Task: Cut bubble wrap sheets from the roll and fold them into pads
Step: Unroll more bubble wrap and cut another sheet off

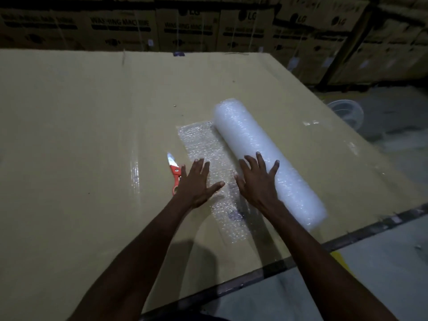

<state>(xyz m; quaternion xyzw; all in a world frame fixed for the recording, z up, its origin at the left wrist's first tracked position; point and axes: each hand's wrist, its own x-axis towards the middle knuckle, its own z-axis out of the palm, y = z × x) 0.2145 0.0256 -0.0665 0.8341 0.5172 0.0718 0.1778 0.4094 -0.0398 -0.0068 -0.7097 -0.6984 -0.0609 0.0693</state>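
Two flat hands, left hand (196, 181) pressing unrolled sheet (203, 149), right hand (257, 179) on bubble wrap roll (261, 147)

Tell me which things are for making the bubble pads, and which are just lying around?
For the job: bubble wrap roll, unrolled sheet, orange scissors, both hands.
Just lying about: stacked cardboard boxes, clear plastic thing on the floor.

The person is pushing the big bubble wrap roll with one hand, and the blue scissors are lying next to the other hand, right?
Almost, but the scissors are not blue. In the head view their handles are orange-red. The rest holds: the right hand rests with spread fingers against the bubble wrap roll, and the scissors lie on the cardboard beside the left hand, which is flat on the unrolled sheet.
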